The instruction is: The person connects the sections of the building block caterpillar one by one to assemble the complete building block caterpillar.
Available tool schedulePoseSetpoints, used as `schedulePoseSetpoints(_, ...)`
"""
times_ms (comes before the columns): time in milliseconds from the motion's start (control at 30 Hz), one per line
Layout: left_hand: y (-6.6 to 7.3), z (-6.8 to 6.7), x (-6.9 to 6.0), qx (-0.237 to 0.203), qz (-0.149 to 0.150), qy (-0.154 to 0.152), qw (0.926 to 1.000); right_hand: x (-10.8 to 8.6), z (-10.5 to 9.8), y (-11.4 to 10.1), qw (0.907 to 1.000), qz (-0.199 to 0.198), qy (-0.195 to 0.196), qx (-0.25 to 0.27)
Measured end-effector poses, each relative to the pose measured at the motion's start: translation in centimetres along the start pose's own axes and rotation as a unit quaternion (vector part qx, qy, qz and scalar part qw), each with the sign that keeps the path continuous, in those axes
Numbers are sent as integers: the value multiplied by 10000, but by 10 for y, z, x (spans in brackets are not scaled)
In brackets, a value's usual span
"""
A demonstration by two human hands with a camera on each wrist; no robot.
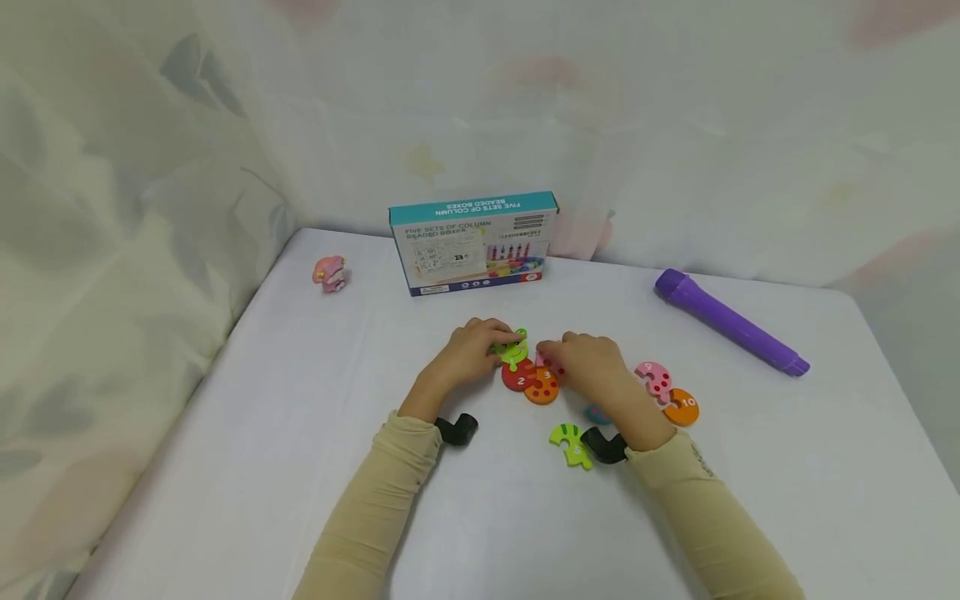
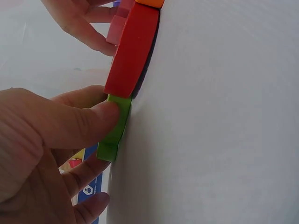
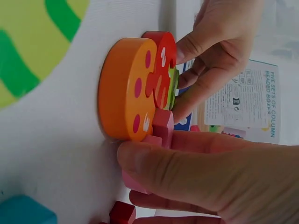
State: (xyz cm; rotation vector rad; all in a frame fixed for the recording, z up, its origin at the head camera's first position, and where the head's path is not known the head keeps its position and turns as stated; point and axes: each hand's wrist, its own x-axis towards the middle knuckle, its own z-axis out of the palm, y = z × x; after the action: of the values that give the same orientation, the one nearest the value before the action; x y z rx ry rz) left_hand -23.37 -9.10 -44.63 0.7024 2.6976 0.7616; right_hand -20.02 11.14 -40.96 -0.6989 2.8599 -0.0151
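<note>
A green frog-head piece is pinched by my left hand, its thumb on the edge in the left wrist view. Joined to it is the red piece numbered 2, and the orange spotted piece numbered 3 interlocks with the red one. My right hand pinches a pink piece against the orange piece's edge; the fingers partly cover it. The right wrist view shows the pink piece touching the orange one; whether it is fully seated I cannot tell.
Nearer me lies a green striped piece; a blue piece is partly under my right wrist. Rightward are a pink 9 piece and an orange 10 piece. Behind stand a box, a pink figurine and a purple tube.
</note>
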Motion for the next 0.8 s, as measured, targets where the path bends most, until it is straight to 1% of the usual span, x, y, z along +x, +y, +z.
schedulePoseSetpoints(233, 1, -1, 0, -19, -10, -13, 10000, 2, -1, -4, 9993, -11, -240, -292)
schedulePoseSetpoints(300, 0, -1, 0, -24, -13, -22, 10000, 2, -1, -4, 9991, -32, -283, -304)
schedulePoseSetpoints(400, -1, 0, 1, 8, 14, -5, 10000, 1, -1, -4, 9989, -45, -284, -363)
schedulePoseSetpoints(467, -2, 0, 1, 34, 36, 20, 10000, -3, -2, -2, 9994, -11, -174, -303)
schedulePoseSetpoints(567, -3, 1, 1, 65, 84, 61, 9999, -14, -4, 1, 10000, 83, 4, -2)
schedulePoseSetpoints(633, -3, 1, 2, 45, 104, 63, 9999, -26, -5, 3, 9994, 113, 76, 313)
schedulePoseSetpoints(700, -4, 1, 2, 26, 109, 55, 9999, -40, -3, 3, 9979, 144, 61, 623)
schedulePoseSetpoints(800, -3, 2, 2, 32, 76, 37, 10000, -61, 4, -1, 9965, 165, -18, 814)
